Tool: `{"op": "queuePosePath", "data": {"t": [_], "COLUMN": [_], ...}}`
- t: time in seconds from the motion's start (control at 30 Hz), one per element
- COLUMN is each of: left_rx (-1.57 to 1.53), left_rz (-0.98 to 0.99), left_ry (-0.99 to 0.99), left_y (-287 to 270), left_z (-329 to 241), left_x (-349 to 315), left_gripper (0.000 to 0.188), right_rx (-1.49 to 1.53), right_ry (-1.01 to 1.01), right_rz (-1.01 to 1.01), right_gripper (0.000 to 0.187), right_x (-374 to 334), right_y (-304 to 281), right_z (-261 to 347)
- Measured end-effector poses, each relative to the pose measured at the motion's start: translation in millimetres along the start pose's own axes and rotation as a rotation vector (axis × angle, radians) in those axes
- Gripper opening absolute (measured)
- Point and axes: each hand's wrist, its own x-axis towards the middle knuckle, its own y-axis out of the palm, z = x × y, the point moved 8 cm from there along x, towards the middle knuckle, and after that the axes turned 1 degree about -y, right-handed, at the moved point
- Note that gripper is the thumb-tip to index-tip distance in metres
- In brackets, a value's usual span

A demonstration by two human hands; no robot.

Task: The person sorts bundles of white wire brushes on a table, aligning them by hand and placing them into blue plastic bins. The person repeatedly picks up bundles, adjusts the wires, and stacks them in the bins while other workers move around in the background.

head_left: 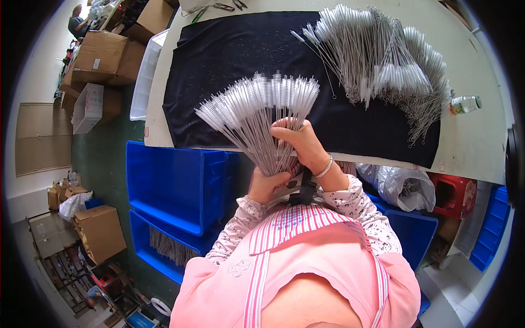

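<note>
A fanned bundle of thin tube brushes (240,106), with white bristle heads and wire stems, stands out over the near edge of the black cloth (229,49). My left hand (267,185) is closed around the lower ends of the stems, close to my body. Higher up, my right hand (301,141) is closed on stems at the right side of the bundle, its thumb across them below the bristles. A silver bangle (326,168) circles my right wrist. Some fingers of both hands are hidden behind the stems.
A large heap of similar brushes (366,54) covers the cloth's far right. Right of it lies a small glass jar (465,104). Pliers (224,6) lie at the table's far edge. Blue bins (164,186) stand below left, a red stool (462,197) below right, cardboard boxes (98,54) farther left.
</note>
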Motion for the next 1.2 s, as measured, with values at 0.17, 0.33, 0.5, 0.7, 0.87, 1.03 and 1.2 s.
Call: {"op": "queuePosePath", "data": {"t": [0.17,0.33,0.5,0.7,0.87,1.03,1.2], "left_rx": [-0.035,-0.096,-0.14,-0.133,-0.165,-0.167,-0.149], "left_rz": [0.025,0.059,0.053,0.028,0.024,0.013,-0.002], "left_ry": [0.026,0.014,0.031,0.015,0.015,-0.004,0.022], "left_y": [1.1,3.1,7.4,4.7,9.1,2.7,5.0], "left_z": [-1.5,6.3,2.6,10.8,15.3,25.7,11.6], "left_x": [1.4,-1.0,-3.6,-4.1,-7.3,-5.7,-4.9], "left_gripper": [0.034,0.032,0.027,0.028,0.039,0.042,0.043], "right_rx": [0.305,0.396,0.433,0.357,0.308,0.397,0.324], "right_ry": [-0.009,0.099,0.049,-0.004,-0.044,0.071,0.023], "right_rz": [0.023,0.052,-0.034,-0.064,-0.104,0.004,-0.119], "right_gripper": [0.013,0.011,0.01,0.017,0.019,0.021,0.018], "right_x": [2.2,-4.8,-3.0,-4.0,-4.4,-6.4,-4.8], "right_y": [-4.6,10.2,-6.0,-14.8,-12.5,-3.8,-17.7], "right_z": [-13.6,-4.1,-10.9,-14.3,-7.8,-8.0,-12.0]}}
